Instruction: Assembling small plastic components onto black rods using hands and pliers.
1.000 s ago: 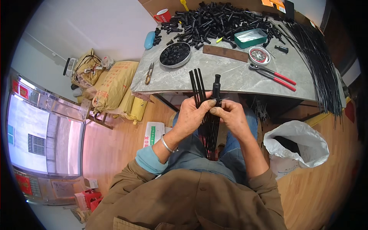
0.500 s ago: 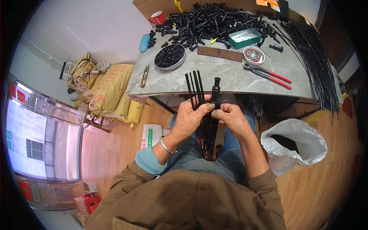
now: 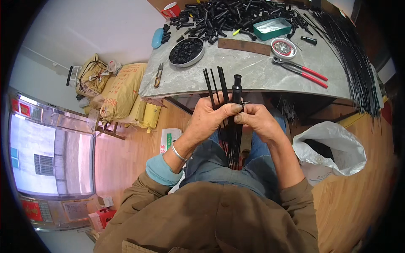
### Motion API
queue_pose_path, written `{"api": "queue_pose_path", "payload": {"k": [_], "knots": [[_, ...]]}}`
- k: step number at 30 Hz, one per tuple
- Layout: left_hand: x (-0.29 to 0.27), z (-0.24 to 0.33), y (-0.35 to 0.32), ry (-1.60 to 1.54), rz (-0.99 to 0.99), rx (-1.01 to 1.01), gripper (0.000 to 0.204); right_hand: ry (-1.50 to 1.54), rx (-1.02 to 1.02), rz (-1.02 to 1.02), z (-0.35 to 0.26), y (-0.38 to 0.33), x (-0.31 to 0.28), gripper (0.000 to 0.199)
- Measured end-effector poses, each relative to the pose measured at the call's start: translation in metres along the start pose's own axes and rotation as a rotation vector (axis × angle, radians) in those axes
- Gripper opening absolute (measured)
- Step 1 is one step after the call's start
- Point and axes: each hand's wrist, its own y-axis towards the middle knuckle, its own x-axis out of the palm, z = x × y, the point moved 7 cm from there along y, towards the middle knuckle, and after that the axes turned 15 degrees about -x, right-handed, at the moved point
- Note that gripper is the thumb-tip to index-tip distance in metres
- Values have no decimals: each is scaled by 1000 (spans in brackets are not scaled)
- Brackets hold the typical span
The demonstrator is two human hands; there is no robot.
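Over my lap, my left hand [image 3: 208, 118] is closed around several thin black rods [image 3: 222, 81], their upper ends standing fanned out above the fingers and the lower ends hanging toward my knees. Its thumb presses against a black tube-shaped fitting [image 3: 237, 86] with a flared top, held upright beside the rods. My right hand [image 3: 259, 120] pinches at the fitting's side with thumb and forefinger, and the two thumbs nearly meet. A small dark piece shows at the right fingertips, too small to name. The fitting's lower part is partly hidden by my fingers.
A grey table [image 3: 249, 69] stands ahead, bearing a heap of black fittings [image 3: 228, 19], a bowl of small black parts [image 3: 187, 52], red-handled pliers [image 3: 301, 72], snips [image 3: 158, 75], a green box [image 3: 272, 28] and long black rods [image 3: 356, 71]. An open white sack [image 3: 331, 149] stands at right.
My left thumb has shifted right across the fitting, and both hands sit slightly higher in the picture. The whole view has moved a little; the hold on the rods and fitting continues.
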Motion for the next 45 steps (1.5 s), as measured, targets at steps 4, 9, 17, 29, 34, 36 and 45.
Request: {"api": "queue_pose_path", "payload": {"k": [4, 9, 17, 29, 34, 36, 45], "knots": [[3, 0, 1, -77, -64, -18, 27, 27, 4, -14, -2, -1, 2, 20], [11, 0, 11, -217, -121, -42, 32, -7, -87, 217, -13, -18, 3, 27], [11, -2, 7, -313, -172, -63, 35, 38, -39, 164, -5, -18, -2, 33], [9, 5, 11, -112, -326, -77, 45, 24, 61, 162, -17, -22, 2, 36], [14, -2, 10, -261, -492, -57, 45, 140, 47, 62, -13, -15, 14, 39], [14, -5, 10, -253, -459, -61, 44, 148, 44, 87, -13, -14, 14, 41], [28, -16, 18, -321, -80, 45, 46, 116, -214, 366, -17, 0, 12, 55]]}}
